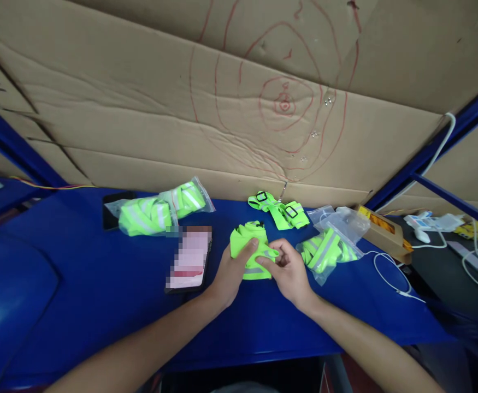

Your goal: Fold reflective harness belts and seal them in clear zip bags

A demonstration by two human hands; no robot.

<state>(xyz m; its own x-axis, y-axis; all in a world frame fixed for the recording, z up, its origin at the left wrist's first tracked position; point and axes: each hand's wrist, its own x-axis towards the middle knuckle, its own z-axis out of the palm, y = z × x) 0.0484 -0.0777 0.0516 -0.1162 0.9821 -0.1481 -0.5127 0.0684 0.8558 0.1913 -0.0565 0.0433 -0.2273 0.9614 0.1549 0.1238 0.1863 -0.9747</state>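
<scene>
Between my hands is a folded neon-green reflective strap (pixel 255 271) with a grey stripe. My left hand (pixel 235 268) grips its left side, thumb lying across the front. On the right edge, my right hand (pixel 290 268) pinches a loop of the same strap between thumb and fingers. Behind it on the blue table lies another green strap (pixel 282 212) with black buckles. Right of my hands rests a clear plastic bag (pixel 324 251) with a green reflective strap in it. Two more bagged green straps (pixel 146 215) lie at the back left.
A phone (pixel 190 256) with a lit screen lies left of my hands on the blue table (pixel 99 284). A dark phone (pixel 111 213) is partly under the bags. At right are an open cardboard box (pixel 386 234) and a white cable (pixel 398 286). Cardboard (pixel 148 120) stands behind.
</scene>
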